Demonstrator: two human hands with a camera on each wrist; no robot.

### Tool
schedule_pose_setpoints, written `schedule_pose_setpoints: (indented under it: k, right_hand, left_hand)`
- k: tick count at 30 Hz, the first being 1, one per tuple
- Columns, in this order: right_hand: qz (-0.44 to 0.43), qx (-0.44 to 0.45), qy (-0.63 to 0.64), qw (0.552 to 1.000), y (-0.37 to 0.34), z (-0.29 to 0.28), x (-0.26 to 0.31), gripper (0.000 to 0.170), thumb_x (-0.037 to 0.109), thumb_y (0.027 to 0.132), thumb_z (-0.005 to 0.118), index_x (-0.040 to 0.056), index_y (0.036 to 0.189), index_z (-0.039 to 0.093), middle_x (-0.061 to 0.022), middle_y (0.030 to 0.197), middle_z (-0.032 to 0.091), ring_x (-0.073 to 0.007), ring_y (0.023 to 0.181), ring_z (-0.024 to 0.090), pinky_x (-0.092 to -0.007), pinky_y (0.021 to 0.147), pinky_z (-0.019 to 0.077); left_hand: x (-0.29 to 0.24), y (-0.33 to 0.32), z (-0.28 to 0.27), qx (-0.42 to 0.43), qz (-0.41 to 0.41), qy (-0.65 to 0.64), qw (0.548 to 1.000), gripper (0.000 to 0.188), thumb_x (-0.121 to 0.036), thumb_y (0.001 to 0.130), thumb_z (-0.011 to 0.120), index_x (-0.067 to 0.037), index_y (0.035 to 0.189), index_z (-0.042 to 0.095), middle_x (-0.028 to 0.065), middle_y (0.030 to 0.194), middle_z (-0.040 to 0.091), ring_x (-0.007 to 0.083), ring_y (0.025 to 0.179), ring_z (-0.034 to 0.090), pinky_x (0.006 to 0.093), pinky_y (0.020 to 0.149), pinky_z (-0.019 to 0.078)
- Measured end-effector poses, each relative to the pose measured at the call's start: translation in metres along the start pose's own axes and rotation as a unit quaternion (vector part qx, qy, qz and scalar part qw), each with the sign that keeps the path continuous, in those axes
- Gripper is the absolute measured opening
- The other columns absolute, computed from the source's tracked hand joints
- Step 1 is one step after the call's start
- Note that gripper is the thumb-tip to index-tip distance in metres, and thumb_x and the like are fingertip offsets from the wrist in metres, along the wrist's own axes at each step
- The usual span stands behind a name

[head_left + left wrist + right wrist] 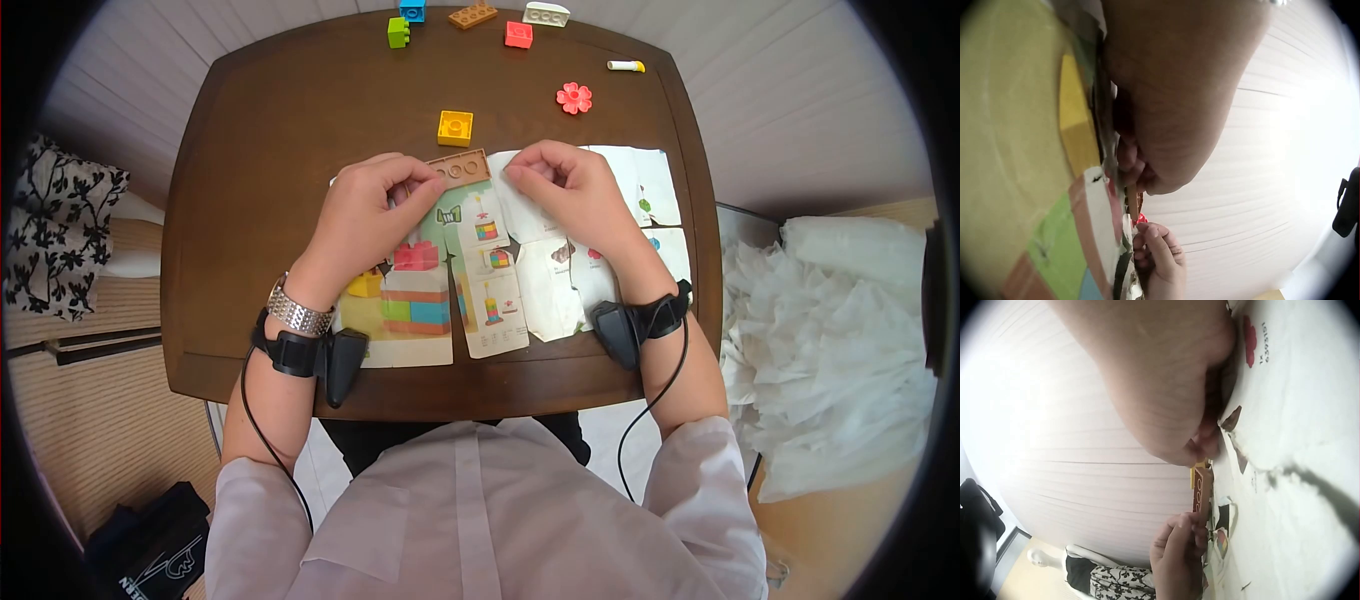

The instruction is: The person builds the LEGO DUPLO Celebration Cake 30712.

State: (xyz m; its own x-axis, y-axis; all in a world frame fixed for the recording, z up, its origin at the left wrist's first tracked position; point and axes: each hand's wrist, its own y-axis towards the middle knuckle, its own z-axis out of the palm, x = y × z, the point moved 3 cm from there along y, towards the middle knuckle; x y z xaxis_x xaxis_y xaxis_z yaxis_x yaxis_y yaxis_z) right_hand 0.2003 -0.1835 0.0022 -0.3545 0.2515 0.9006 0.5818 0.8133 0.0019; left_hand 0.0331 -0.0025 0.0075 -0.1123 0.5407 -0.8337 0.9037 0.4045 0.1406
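And here are both hands, up over the paper at the middle of the table (250, 120)! The left hand (375, 205) has a pinch on the brown brick (468, 170), thumb and fingertips at its left end — and that brick sits at the top edge of the colourful printed sheet (405, 345), its row of rings facing up.

Across to the right hand (570, 190), just beside the brick's other end, not touching it: fingers curled in, thumb and forefinger close together over the white sheets (548, 290), nothing showing in their grasp. Those sheets are creased and ragged at the edges, small pictures dotted about them.

Straight beyond the brown brick, a yellow brick (455, 128) lies near it. Farther out on the right there's the pink flower piece (574, 98), and past that a white stick with a yellow end (626, 66), lying on its side.

Along the far edge, what a line-up — green brick (399, 32) by the blue brick (412, 10) on the left, then an orange-brown brick (473, 14), the red brick (518, 35), and a white brick (546, 14) just behind it, over to the right
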Motion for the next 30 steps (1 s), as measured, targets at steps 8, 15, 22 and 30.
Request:
schedule_pose_setpoints:
  k: [8,15,22,30]
  right_hand:
    - [0.007,-0.003,0.008,1.000,0.001,0.000,-0.002,0.015,0.017,0.096,0.074,0.0019,0.099,0.075,0.0085,0.072,0.056,-0.0009,0.067,0.045,-0.0201,0.060,0.0383]
    - [0.003,-0.012,0.009,1.000,0.000,-0.001,-0.001,0.016,0.018,0.095,0.074,0.0017,0.097,0.076,0.0060,0.068,0.056,-0.0027,0.064,0.046,-0.0224,0.058,0.0406]
    - [-0.003,-0.010,0.012,1.000,0.000,-0.002,-0.001,0.015,0.016,0.095,0.074,0.0011,0.098,0.076,0.0059,0.072,0.060,-0.0026,0.067,0.048,-0.0217,0.060,0.0430]
    - [0.009,-0.012,0.043,0.999,0.001,-0.002,-0.009,0.015,0.013,0.095,0.074,-0.0002,0.102,0.075,0.0044,0.078,0.066,-0.0021,0.069,0.052,-0.0205,0.063,0.0444]
  left_hand:
    - [-0.004,-0.001,-0.004,0.007,0.006,0.061,0.998,0.016,-0.019,0.087,0.079,-0.004,0.090,0.076,0.0056,0.077,0.068,0.0140,0.063,0.061,0.0292,0.061,0.0504]
    - [-0.001,0.000,-0.004,-0.046,0.047,0.073,0.995,0.015,-0.013,0.086,0.081,-0.001,0.086,0.073,0.0021,0.074,0.062,0.0076,0.056,0.049,0.0255,0.053,0.0417]
    - [0.000,0.001,-0.007,-0.093,0.080,0.093,0.988,0.015,-0.013,0.085,0.081,-0.001,0.088,0.073,0.0032,0.075,0.065,0.0090,0.057,0.050,0.0260,0.054,0.0429]
    - [0.015,0.004,-0.012,-0.140,0.050,0.093,0.985,0.014,-0.014,0.087,0.078,-0.002,0.093,0.075,0.0031,0.077,0.066,0.0103,0.060,0.052,0.0261,0.058,0.0455]
